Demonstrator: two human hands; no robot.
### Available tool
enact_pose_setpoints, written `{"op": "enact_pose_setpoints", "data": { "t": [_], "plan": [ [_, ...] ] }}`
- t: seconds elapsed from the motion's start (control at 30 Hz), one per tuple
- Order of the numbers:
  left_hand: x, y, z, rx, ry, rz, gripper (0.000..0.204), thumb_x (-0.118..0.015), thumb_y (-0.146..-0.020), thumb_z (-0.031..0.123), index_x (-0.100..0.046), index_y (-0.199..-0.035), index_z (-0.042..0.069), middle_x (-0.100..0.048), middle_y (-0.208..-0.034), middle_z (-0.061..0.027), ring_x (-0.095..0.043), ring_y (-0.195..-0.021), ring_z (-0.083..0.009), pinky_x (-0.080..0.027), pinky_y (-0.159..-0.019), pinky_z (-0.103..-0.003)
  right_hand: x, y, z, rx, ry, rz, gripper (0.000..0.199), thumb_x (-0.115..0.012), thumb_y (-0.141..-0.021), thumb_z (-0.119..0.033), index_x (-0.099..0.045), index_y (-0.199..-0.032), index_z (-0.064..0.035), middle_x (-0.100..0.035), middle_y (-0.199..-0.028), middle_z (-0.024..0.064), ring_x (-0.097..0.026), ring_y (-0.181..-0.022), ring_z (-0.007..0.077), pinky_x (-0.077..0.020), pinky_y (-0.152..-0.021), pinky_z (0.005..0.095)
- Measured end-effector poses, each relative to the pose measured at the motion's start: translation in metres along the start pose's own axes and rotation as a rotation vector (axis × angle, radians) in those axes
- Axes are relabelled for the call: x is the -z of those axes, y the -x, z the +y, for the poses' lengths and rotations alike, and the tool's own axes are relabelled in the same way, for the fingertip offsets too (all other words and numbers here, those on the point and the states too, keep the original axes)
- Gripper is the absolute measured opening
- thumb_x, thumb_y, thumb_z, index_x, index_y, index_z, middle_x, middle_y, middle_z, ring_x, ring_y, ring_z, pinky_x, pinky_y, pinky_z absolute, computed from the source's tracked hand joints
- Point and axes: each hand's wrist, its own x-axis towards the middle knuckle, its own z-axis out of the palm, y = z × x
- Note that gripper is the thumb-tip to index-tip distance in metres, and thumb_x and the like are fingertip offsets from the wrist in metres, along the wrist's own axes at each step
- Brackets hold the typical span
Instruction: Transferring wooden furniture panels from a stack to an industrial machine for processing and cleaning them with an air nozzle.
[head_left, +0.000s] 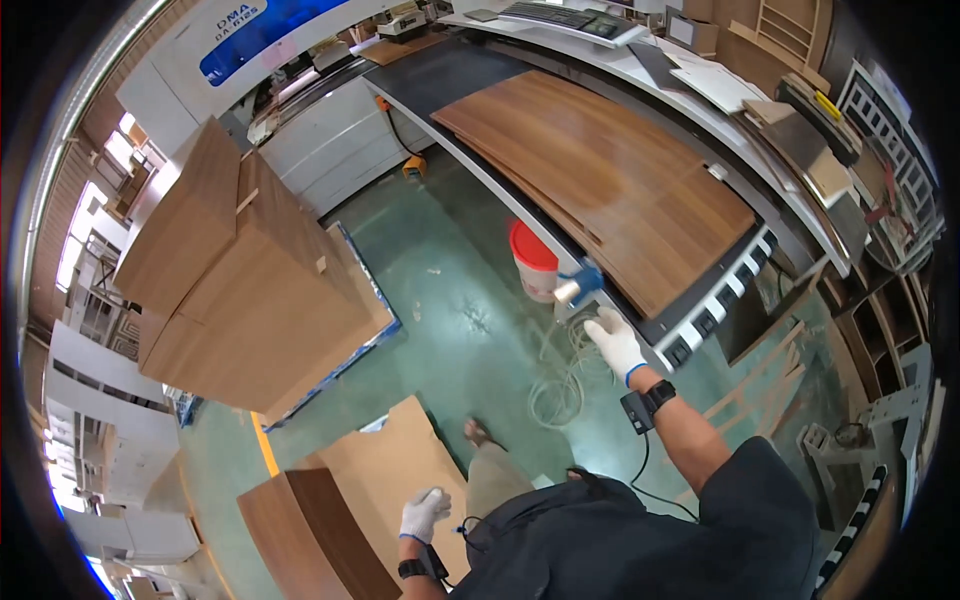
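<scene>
My right hand (614, 343), in a white knit glove, reaches to the front corner of the machine table with its fingers apart and nothing in them. Just beyond its fingertips is a blurred blue tool (583, 282) with a pale cylindrical end, at the table's edge. Brown wood-grain panels (610, 170) lie stacked on that table, their edges slightly uneven. My left hand (425, 513), also gloved, hangs low at my left side with curled fingers; nothing shows in it. Nearest to it are a cardboard sheet (390, 465) and a stack of dark brown panels (310, 530).
A tall stack of brown boards (260, 290) stands on a blue-edged pallet (385, 335) at left. A red-lidded bucket (533, 252) sits under the table edge, with a coiled clear hose (556, 400) on the green floor. Offcuts (820, 175) and a keyboard (560, 20) lie on the far bench.
</scene>
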Motion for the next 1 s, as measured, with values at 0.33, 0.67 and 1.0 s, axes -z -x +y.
{"op": "enact_pose_setpoints", "data": {
  "t": [0.33, 0.67, 1.0],
  "plan": [
    [0.093, -0.267, 0.256, -0.121, -0.139, -0.195, 0.028, -0.066, -0.102, 0.029, -0.067, -0.115, 0.004, -0.071, -0.097, -0.0071, -0.069, -0.087, -0.0191, -0.057, -0.077, -0.035, -0.075, -0.04, -0.034, -0.153, -0.273, 0.569, 0.021, -0.075, -0.098, -0.018, -0.072, -0.112, -0.0014, -0.074, -0.104, 0.0018, -0.064, -0.094, 0.0108, -0.051, -0.091, 0.0299],
    [-0.139, -0.518, 0.655, -0.379, 0.218, -0.699, 0.052, -0.061, -0.106, 0.041, -0.058, -0.138, 0.001, -0.069, -0.13, -0.0179, -0.069, -0.112, -0.0294, -0.056, -0.098, -0.044, -0.016, -0.03, -0.258, 0.253, -0.168, 1.16, 0.044, -0.055, -0.108, -0.028, -0.057, -0.14, 0.0015, -0.066, -0.125, 0.0104, -0.061, -0.113, 0.0197, -0.0471, -0.103, 0.0341],
    [-0.237, -0.635, 0.754, -0.094, 0.503, -0.543, 0.086, -0.052, -0.108, 0.054, -0.023, -0.163, -0.006, -0.032, -0.166, -0.0319, -0.037, -0.151, -0.0453, -0.036, -0.123, -0.053, -0.186, -0.246, -0.356, -0.093, 0.596, 0.16, 0.039, -0.073, -0.091, -0.015, -0.057, -0.124, -0.0027, -0.07, -0.081, 0.0222, -0.072, -0.074, 0.0383, -0.0571, -0.067, 0.0455]
  ]
}}
